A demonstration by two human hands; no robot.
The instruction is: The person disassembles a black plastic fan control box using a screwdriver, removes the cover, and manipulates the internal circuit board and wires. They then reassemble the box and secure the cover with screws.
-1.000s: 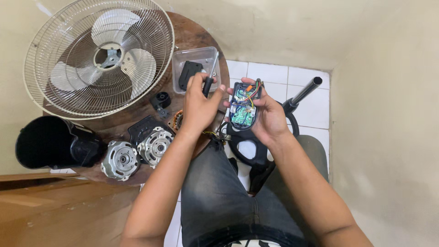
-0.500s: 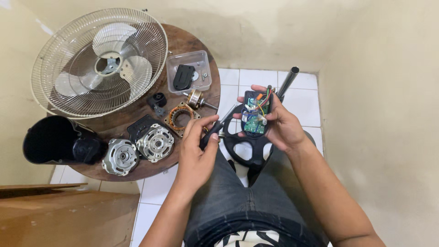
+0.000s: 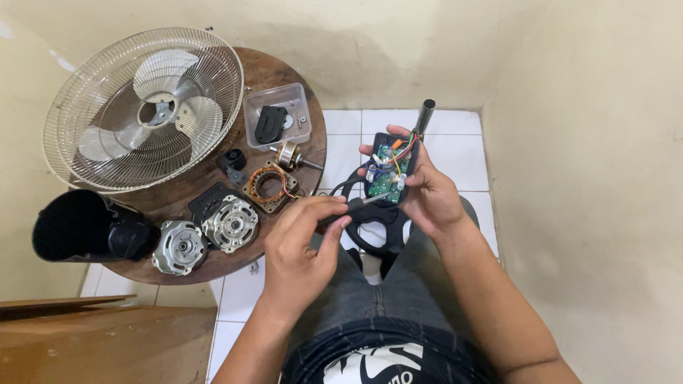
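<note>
My right hand holds a black fan part with a green circuit board and coloured wires showing inside it. My left hand grips a screwdriver by its dark handle, and its tip touches the lower edge of the board. Both hands are above my lap, just right of the round wooden table. A black ring-shaped piece hangs below the held part.
On the table lie a fan guard with blades, a clear plastic tray with a black piece, a copper-wound stator, two metal motor housings and a black motor cover. A black tube rests on the white tile floor. Walls close right.
My left hand came back from the table area with the screwdriver and brought its tip to the circuit board. My right hand shifted the board slightly right.
</note>
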